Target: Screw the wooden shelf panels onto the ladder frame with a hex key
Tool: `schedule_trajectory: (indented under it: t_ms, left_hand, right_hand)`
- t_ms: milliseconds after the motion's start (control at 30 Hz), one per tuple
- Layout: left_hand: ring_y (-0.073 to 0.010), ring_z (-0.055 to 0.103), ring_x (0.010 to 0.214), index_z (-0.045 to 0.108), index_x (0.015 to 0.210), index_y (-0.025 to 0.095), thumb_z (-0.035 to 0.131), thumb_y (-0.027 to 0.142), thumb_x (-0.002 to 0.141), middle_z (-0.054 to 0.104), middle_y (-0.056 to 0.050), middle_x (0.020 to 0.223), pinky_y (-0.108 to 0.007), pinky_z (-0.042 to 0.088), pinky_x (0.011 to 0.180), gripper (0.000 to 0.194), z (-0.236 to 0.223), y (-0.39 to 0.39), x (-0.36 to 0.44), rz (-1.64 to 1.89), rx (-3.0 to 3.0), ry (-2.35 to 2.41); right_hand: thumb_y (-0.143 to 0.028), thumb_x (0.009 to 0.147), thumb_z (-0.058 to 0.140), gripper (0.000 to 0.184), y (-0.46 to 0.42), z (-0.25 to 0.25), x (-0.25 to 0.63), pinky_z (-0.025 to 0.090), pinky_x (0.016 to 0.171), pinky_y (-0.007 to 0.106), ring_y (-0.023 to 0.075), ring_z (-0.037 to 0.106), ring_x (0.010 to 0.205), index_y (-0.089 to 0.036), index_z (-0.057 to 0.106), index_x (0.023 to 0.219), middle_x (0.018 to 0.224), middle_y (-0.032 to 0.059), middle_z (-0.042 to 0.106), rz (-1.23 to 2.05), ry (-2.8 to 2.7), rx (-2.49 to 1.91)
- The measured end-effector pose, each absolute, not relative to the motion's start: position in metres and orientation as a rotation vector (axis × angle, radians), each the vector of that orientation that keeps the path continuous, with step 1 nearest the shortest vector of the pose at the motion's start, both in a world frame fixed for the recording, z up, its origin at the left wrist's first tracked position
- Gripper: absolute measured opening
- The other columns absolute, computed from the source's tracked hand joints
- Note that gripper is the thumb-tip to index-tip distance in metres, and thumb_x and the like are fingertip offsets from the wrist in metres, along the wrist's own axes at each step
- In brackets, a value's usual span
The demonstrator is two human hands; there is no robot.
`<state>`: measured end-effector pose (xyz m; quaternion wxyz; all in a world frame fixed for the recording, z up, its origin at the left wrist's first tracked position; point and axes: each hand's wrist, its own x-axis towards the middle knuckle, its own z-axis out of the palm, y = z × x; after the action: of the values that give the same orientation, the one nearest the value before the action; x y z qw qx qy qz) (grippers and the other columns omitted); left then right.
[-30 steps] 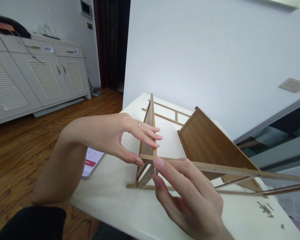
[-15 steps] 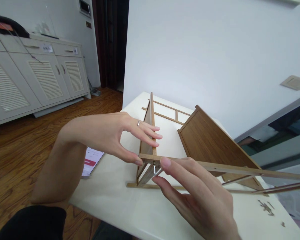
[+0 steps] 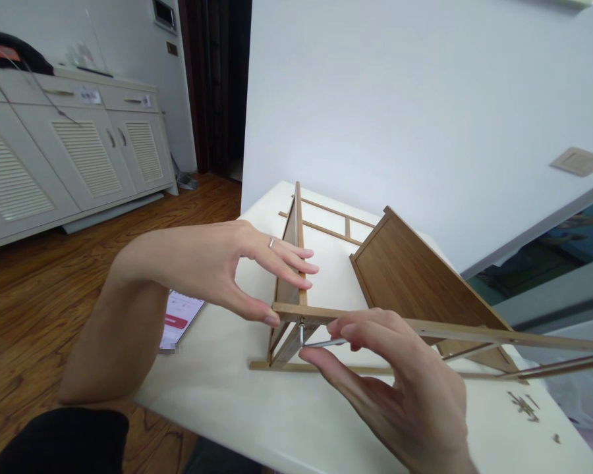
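White surface (image 3: 227,411) against a pale wall (image 3: 400,99), hex key (image 3: 322,343) on a frame screw (image 3: 302,322)

So the wooden frame is on the surface, standing near the front edge. Left hand (image 3: 220,257) has its thumb spread apart from the fingers: thumb against the end of the top rail (image 3: 454,332), fingers draped over the edge of the upright panel (image 3: 289,260). Right hand (image 3: 405,375) has the L-shaped key clamped in its thumb and fingers, long arm roughly sideways, short arm pointing up at the screw under the rail's corner. Can't tell how deep it's seated.

Behind that, a bigger brown panel (image 3: 420,283) sits tilted, and a thin ladder-like frame (image 3: 348,227) lies flat near the wall. Bunch of small hardware (image 3: 524,408) at the right, phone (image 3: 180,322) with its screen lit beside the left forearm. White louvred cabinet (image 3: 89,148) off to the left, on wood flooring (image 3: 24,316).
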<state>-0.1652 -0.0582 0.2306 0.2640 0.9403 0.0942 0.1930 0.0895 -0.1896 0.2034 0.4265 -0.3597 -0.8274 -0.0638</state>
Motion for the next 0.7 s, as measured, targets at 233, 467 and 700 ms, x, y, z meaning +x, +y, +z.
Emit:
schedule_trajectory:
  t_ms: [233, 467, 700]
  left_hand:
    - [-0.0241, 0.055, 0.149, 0.071, 0.14, 0.033, 0.085, 0.035, 0.087, 0.068, -0.002, 0.149, -0.033, 0.042, 0.128, 0.055, 0.2326, -0.0596, -0.1649, 0.507, 2.554, 0.263]
    - [-0.0236, 0.055, 0.148, 0.072, 0.138, 0.032, 0.085, 0.038, 0.087, 0.068, -0.003, 0.149, -0.033, 0.042, 0.128, 0.053, 0.2325, -0.0598, -0.1645, 0.517, 2.553, 0.264]
    - [-0.0239, 0.055, 0.148, 0.072, 0.138, 0.03, 0.085, 0.038, 0.088, 0.066, -0.005, 0.15, -0.033, 0.042, 0.127, 0.052, 0.233, -0.0599, -0.1642, 0.515, 2.565, 0.264]
  right_hand:
    - [-0.024, 0.096, 0.078, 0.02, -0.1936, 0.2022, 0.0906, 0.053, 0.065, 0.022, 0.0103, 0.069, 0.071, -0.021, 0.058, 0.101, 0.087, -0.0007, 0.073, -0.259, -2.11, -0.892]
    - [-0.011, 0.095, 0.075, 0.018, -0.1957, 0.2062, 0.0876, 0.054, 0.068, 0.025, 0.0122, 0.067, 0.075, -0.02, 0.066, 0.108, 0.089, 0.0013, 0.074, -0.263, -2.179, -0.89]
    - [-0.009, 0.096, 0.073, 0.02, -0.1958, 0.2077, 0.0881, 0.054, 0.077, 0.027, 0.0134, 0.067, 0.08, -0.017, 0.065, 0.113, 0.088, 0.0011, 0.077, -0.267, -2.237, -0.832]
